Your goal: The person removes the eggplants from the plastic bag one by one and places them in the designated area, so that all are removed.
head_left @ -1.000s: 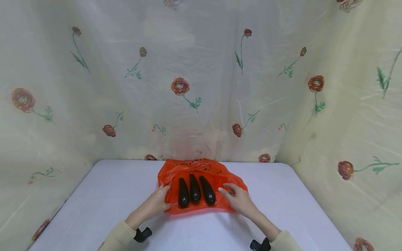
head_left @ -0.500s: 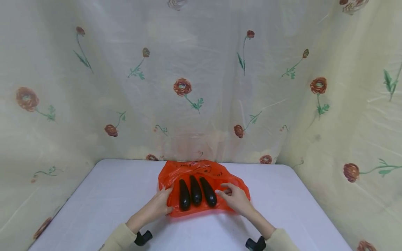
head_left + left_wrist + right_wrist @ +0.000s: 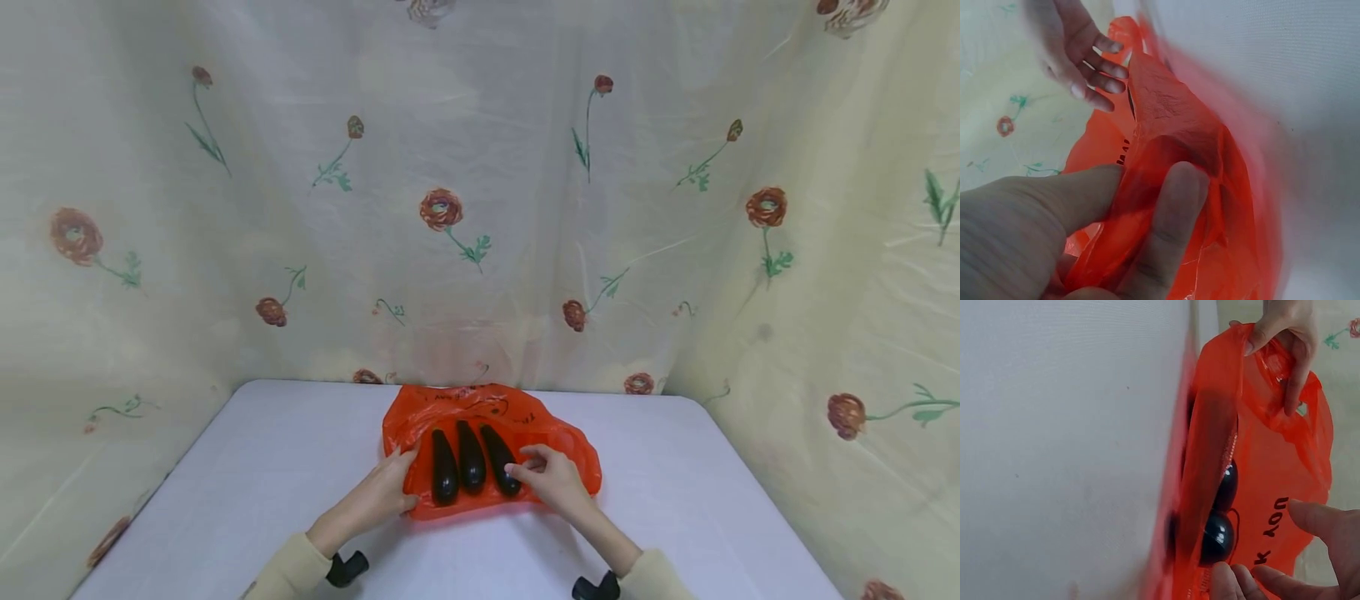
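Note:
An orange-red plastic bag with dark lettering lies with its mouth spread toward me. Inside it are three dark, glossy eggplants, side by side, with their rounded ends to the front. My left hand grips the bag's left edge; in the left wrist view the film runs between the thumb and fingers. My right hand is over the bag's right part, its thumb beside the rightmost eggplant. Its fingers are parted and loosely bent, holding nothing. Contact with that eggplant is unclear.
Beneath the bag is a white table with rounded far corners. A pale flowered curtain hangs close behind the table and along the sides. A black wrist mount is on the left wrist, another on the right.
My right hand has moved left across the bag, nearer the rightmost eggplant. The left hand keeps its grip on the bag's edge. The whole view has shifted slightly.

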`<state>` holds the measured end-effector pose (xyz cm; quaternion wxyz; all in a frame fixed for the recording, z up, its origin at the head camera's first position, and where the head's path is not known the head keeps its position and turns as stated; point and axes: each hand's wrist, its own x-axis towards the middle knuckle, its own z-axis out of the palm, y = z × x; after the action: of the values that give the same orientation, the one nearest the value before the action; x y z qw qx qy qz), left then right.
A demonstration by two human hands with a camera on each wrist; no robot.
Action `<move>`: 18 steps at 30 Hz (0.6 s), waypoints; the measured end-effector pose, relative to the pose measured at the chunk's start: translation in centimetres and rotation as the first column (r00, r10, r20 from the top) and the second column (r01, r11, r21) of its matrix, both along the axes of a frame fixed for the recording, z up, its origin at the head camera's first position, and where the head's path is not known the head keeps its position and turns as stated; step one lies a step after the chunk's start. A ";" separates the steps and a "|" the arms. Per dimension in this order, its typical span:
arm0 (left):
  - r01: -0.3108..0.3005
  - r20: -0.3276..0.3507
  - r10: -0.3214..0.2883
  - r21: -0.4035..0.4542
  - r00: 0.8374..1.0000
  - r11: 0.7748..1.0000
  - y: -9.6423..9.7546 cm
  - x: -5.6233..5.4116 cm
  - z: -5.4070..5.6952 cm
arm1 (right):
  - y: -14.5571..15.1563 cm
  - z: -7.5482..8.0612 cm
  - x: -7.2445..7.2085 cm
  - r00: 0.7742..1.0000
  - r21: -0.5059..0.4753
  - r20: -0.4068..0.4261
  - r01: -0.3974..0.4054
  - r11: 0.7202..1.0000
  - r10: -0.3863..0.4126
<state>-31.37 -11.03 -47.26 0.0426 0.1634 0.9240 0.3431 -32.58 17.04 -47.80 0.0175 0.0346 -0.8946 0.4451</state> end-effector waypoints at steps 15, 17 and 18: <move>0.007 -0.013 -0.007 0.002 1.000 1.000 0.2 0.1 -0.1 | -0.5 -2.0 -0.6 0.990 -0.062 0.073 0.126 0.990 -0.121; 0.006 -0.013 -0.006 0.002 1.000 1.000 0.2 0.1 -0.1 | -0.6 -2.2 -0.8 0.989 -0.083 0.082 0.132 0.988 -0.126; 0.005 -0.013 -0.005 0.001 1.000 1.000 0.3 0.1 -0.1 | -0.7 -2.3 -0.8 0.988 -0.087 0.086 0.136 0.987 -0.129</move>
<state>-31.27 -10.77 -47.36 0.0374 0.1680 0.9236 0.3426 -33.42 16.36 -50.11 0.0129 -0.0437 -0.8734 0.4849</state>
